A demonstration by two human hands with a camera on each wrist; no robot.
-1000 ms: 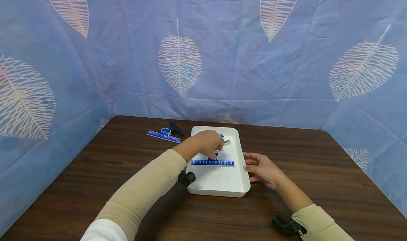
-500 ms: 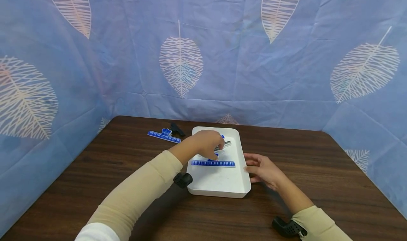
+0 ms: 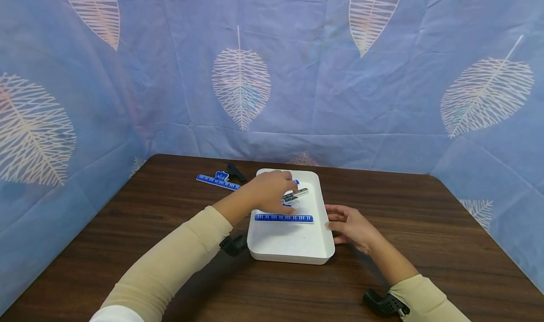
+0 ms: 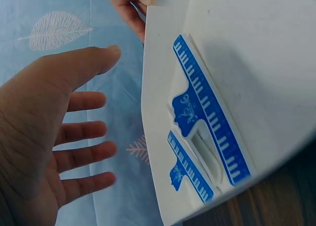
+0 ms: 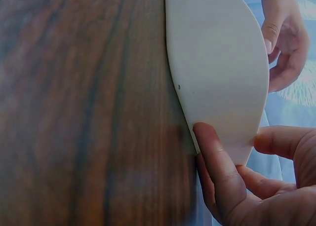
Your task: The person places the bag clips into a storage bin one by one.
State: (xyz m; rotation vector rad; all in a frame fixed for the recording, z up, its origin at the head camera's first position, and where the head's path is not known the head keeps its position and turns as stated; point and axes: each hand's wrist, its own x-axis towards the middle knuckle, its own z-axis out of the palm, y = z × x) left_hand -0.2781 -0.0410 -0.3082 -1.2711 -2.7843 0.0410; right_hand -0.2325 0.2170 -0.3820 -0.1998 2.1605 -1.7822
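The white tray (image 3: 293,244) stands on the table, with keyboard-patterned clips lying inside it. My left hand (image 3: 272,192) hovers over the tray with fingers spread and nothing between them, as the left wrist view also shows. Beneath it lies a blue clip (image 3: 284,218), its upper part mostly hidden by the hand in the head view. Farther back in the tray are a black-and-white clip (image 3: 294,195) and another, smaller-looking blue clip (image 4: 190,167). My right hand (image 3: 350,227) holds the tray's right side, thumb at the rim and fingers against the outer wall.
Left of the tray, a blue keyboard-patterned clip (image 3: 218,180) lies on the brown wooden table (image 3: 170,208). Beside it is a black clip (image 3: 235,172). A blue cloth with leaf prints (image 3: 297,76) hangs behind the table.
My left hand has let go of the blue clip in the tray, its fingers spreading as it draws up and slightly left. The right hand stays at the tray's side.
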